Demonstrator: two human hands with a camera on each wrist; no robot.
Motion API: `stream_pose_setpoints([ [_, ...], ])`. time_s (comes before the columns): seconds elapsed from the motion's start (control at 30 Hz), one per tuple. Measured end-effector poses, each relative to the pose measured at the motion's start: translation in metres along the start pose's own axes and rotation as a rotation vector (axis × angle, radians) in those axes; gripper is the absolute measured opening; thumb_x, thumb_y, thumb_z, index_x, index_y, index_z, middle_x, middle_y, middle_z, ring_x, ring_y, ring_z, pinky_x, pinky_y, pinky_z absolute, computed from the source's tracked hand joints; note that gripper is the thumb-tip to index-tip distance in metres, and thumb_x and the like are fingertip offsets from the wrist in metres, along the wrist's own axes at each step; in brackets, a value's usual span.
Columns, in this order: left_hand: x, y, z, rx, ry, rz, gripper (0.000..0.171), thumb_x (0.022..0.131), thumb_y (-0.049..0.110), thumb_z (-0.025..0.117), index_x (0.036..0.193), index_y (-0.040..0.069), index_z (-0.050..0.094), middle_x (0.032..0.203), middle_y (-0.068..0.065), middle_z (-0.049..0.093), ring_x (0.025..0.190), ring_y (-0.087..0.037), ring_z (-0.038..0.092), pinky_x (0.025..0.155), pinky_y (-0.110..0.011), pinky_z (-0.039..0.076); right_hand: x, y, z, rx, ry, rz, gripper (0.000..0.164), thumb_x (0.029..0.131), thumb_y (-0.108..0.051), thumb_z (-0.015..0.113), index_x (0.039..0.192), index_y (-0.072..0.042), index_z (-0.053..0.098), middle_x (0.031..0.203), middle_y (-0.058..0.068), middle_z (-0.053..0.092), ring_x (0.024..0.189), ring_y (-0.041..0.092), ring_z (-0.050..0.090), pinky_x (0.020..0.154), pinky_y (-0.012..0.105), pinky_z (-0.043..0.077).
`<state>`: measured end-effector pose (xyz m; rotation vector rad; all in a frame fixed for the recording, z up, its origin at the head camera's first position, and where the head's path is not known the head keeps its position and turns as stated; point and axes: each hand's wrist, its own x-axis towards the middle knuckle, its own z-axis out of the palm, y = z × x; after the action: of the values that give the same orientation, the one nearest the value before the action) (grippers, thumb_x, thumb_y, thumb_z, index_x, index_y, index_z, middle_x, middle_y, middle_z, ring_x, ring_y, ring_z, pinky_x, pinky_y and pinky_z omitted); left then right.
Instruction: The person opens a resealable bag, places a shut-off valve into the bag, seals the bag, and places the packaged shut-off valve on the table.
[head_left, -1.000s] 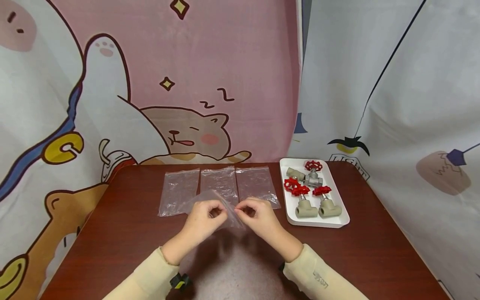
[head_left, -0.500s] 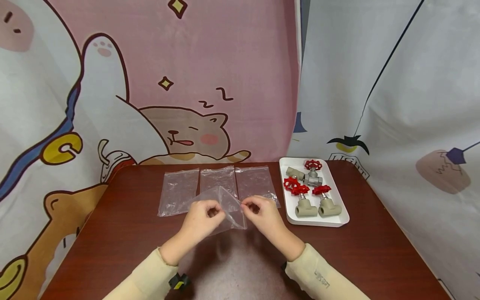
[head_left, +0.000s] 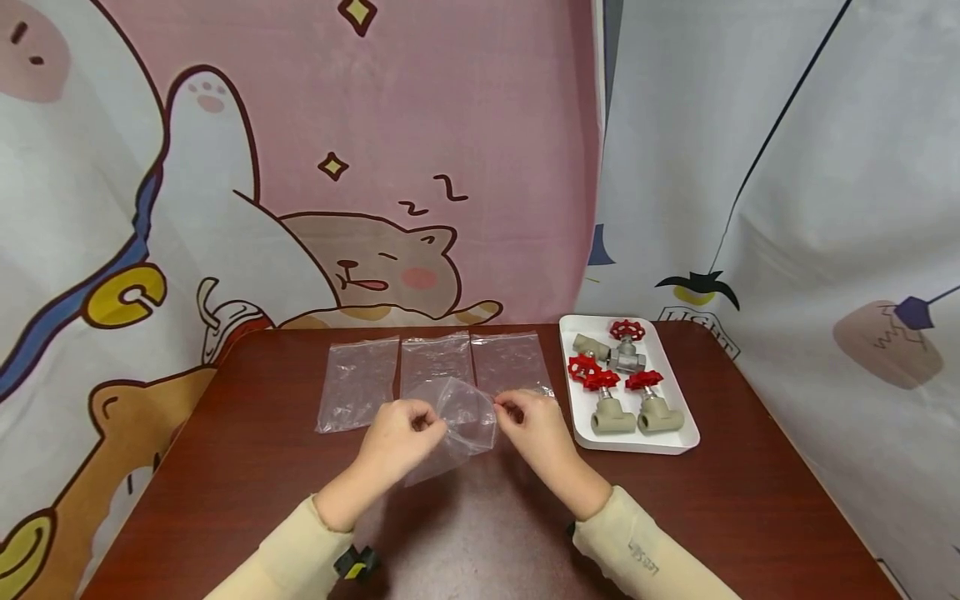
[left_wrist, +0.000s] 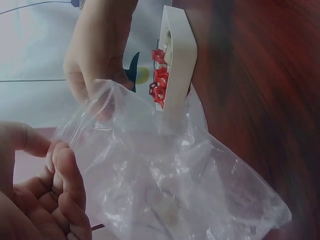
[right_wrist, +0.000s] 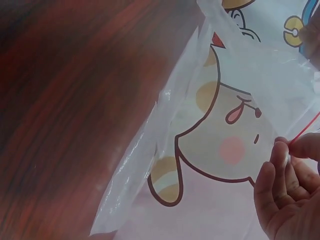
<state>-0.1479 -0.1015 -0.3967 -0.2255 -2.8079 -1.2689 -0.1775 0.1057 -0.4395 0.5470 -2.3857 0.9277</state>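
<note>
Between my hands hangs a clear zip-lock bag [head_left: 467,417], its mouth spread apart above the table. My left hand [head_left: 401,437] pinches one side of the mouth between thumb and index finger. On the opposite side my right hand [head_left: 534,425] pinches the other edge, where a red strip [right_wrist: 306,127] shows in the right wrist view. Crinkled film of the bag [left_wrist: 165,175] fills much of the left wrist view. Nothing is visible inside it.
Three flat clear bags lie in a row at the back: left [head_left: 358,379], middle [head_left: 435,358], right [head_left: 513,367]. A white tray [head_left: 678,442] to the right holds several valves with red handwheels, such as one beige valve [head_left: 658,415]. Printed curtains [head_left: 495,100] stand behind the brown table [head_left: 247,467].
My right hand has moved slightly right, away from the left. The bag's mouth, a narrow fold before, has been pulled wide open.
</note>
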Motion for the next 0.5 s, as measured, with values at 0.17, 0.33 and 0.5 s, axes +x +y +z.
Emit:
stream_pose_setpoints([
  [0.17, 0.0, -0.001, 0.004, 0.024, 0.003, 0.074, 0.012, 0.074, 0.015, 0.064, 0.064, 0.021, 0.064, 0.058, 0.011, 0.055, 0.055, -0.005, 0.048, 0.053, -0.022, 0.04, -0.001, -0.004, 0.002, 0.01, -0.023, -0.05, 0.007, 0.078, -0.004, 0.074, 0.084, -0.008, 0.073, 0.079, 0.002, 0.071, 0.071, 0.012, 0.064, 0.064, 0.027, 0.053],
  [0.33, 0.002, -0.004, 0.003, -0.031, 0.018, 0.104, 0.007, 0.075, 0.014, 0.064, 0.072, 0.02, 0.068, 0.062, 0.011, 0.058, 0.057, -0.006, 0.052, 0.055, -0.022, 0.043, -0.001, -0.006, 0.002, 0.039, -0.049, -0.052, 0.006, 0.08, -0.005, 0.073, 0.085, -0.008, 0.073, 0.081, 0.001, 0.071, 0.074, 0.013, 0.065, 0.067, 0.029, 0.053],
  [0.5, 0.012, -0.016, 0.0, -0.123, 0.164, 0.249, 0.015, 0.08, 0.008, 0.065, 0.093, 0.014, 0.067, 0.08, 0.005, 0.06, 0.073, -0.01, 0.055, 0.061, -0.026, 0.047, -0.001, -0.006, 0.002, 0.05, -0.059, -0.053, 0.006, 0.081, -0.005, 0.073, 0.086, -0.009, 0.073, 0.082, 0.0, 0.071, 0.076, 0.013, 0.066, 0.07, 0.031, 0.053],
])
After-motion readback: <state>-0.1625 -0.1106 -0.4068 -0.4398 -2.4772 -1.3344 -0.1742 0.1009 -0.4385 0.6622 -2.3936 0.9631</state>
